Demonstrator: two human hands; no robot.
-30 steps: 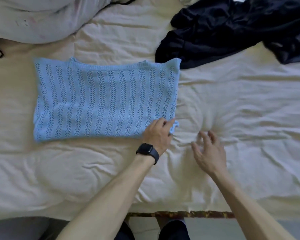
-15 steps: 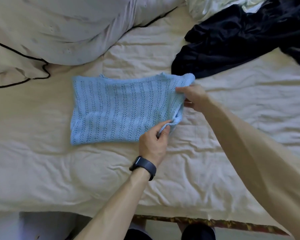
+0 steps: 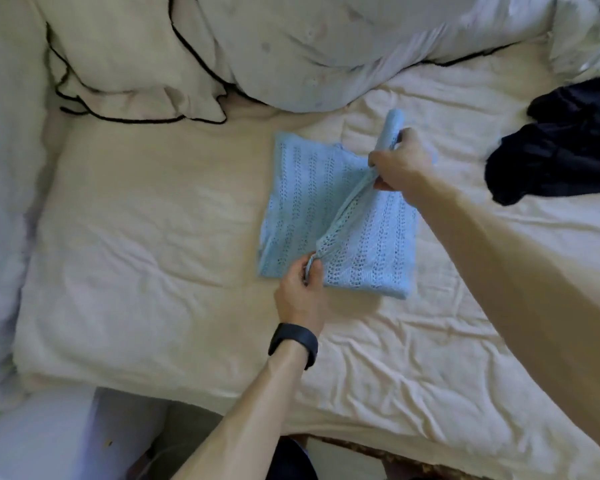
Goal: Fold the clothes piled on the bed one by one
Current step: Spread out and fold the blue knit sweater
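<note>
A light blue knitted garment (image 3: 302, 199) lies on the cream bed sheet (image 3: 146, 244), its right part lifted and swung over to the left, so it is partly doubled over. My left hand (image 3: 300, 294), with a black watch on the wrist, pinches the near corner of the raised edge. My right hand (image 3: 400, 162) grips the far corner of that same edge, held above the garment. A dark navy garment (image 3: 561, 150) lies crumpled at the right.
Pillows, one with black piping (image 3: 125, 67), and a bunched duvet (image 3: 319, 53) fill the head of the bed. White bedding (image 3: 589, 32) sits at the top right. The bed's near edge (image 3: 343, 441) runs along the bottom, floor below it.
Both hands took the garment's right edge, lifted it and carried it leftward over the rest. A second ago the right hand was off the garment. The view shifted left.
</note>
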